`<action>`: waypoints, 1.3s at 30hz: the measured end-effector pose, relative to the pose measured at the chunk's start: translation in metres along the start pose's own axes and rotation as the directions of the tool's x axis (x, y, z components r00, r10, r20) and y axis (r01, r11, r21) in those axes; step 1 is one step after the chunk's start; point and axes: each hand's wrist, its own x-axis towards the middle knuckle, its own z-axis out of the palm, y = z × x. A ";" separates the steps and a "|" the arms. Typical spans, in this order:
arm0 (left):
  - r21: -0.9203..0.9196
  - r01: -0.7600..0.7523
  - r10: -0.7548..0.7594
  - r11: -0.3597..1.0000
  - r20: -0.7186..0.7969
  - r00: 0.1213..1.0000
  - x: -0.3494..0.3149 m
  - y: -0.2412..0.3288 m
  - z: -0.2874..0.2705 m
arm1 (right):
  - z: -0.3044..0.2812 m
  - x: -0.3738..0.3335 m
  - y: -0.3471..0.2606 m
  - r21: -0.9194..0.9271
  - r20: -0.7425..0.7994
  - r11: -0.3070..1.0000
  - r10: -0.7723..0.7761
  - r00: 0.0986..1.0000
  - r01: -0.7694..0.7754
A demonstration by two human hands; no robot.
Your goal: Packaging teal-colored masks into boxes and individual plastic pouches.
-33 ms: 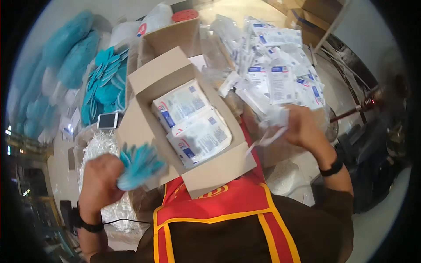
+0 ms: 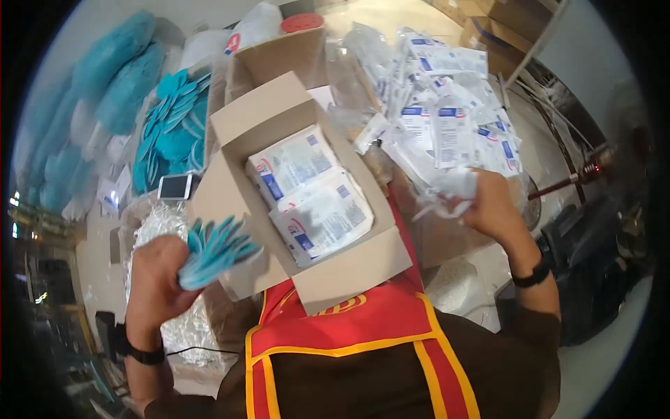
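Observation:
My left hand point(image 2: 159, 276) is closed round a fanned bundle of thin teal pads point(image 2: 215, 253), left of the open cardboard box point(image 2: 333, 288). Inside the box, printed white packets point(image 2: 326, 222) lie in two stacks side by side. To the right of the box, my right hand point(image 2: 488, 202) pinches crumpled, translucent white plastic point(image 2: 450, 192) that looks like a bag or wrapper; motion blurs it. That hand hovers by the near edge of a heap of white and blue printed sachets point(image 2: 453, 133).
A bin of loose teal pads point(image 2: 174, 136) stands far left, with a phone point(image 2: 174, 187) at its near edge. Clear crinkled plastic point(image 2: 164, 234) fills a container beside my left hand. Stuffed teal bags point(image 2: 115, 63) and another open carton point(image 2: 276, 66) stand behind.
My right hand has moved slightly right with the plastic, which has swung and bunched up. The teal pads in my left hand have shifted a little to the left.

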 end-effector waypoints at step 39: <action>-0.953 -0.263 -0.938 -0.152 0.056 0.341 0.129 -0.275 0.048 | 0.092 0.010 -0.020 0.939 -0.105 0.343 0.305 0.947 -0.007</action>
